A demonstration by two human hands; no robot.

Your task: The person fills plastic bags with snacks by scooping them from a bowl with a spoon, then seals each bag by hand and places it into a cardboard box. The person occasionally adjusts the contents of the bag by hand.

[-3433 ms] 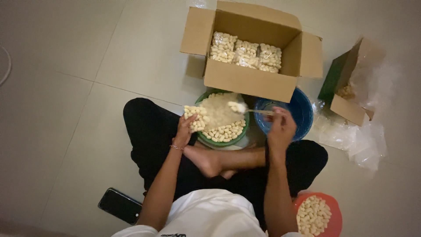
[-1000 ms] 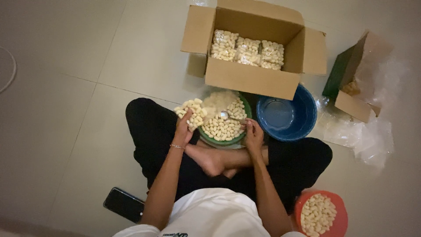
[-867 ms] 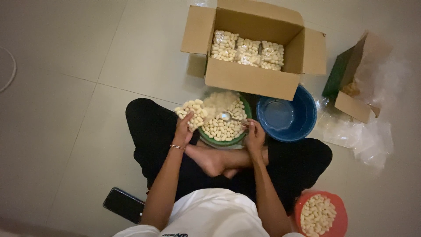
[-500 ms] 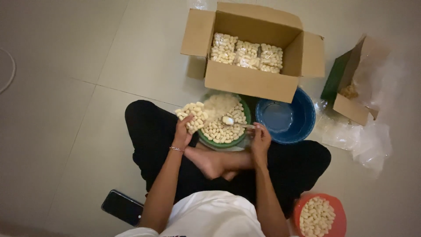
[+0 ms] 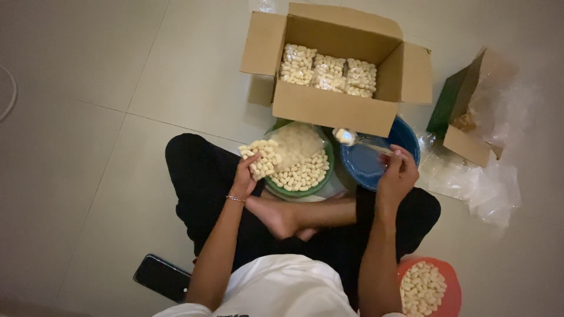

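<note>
- On the pale tiled floor, I see the person sitting cross-legged with a green bowl [image 5: 326,179] of pale puffed snack pieces just in front of the crossed legs.
- My left hand [image 5: 244,176] is closed around the lower end of a clear plastic bag [image 5: 282,151] part-filled with the same pieces; the bag lies tilted over the bowl's left rim, its mouth over the bowl.
- My right hand [image 5: 398,175] is closed on the handle of a spoon [image 5: 359,141], held up above the blue basin [image 5: 405,136] (the spoon's bowl carries one or two pale pieces, pointing toward the cardboard box).
- The open cardboard box [image 5: 329,105] stands just beyond both bowls, with filled clear packets [image 5: 328,73] in a row inside.
- To the right lie a smaller green-and-brown box [image 5: 464,114] and loose clear plastic [image 5: 484,188].
- An orange bowl [image 5: 451,293] of pieces sits by my right elbow; a dark phone [image 5: 160,277] lies at my left.
</note>
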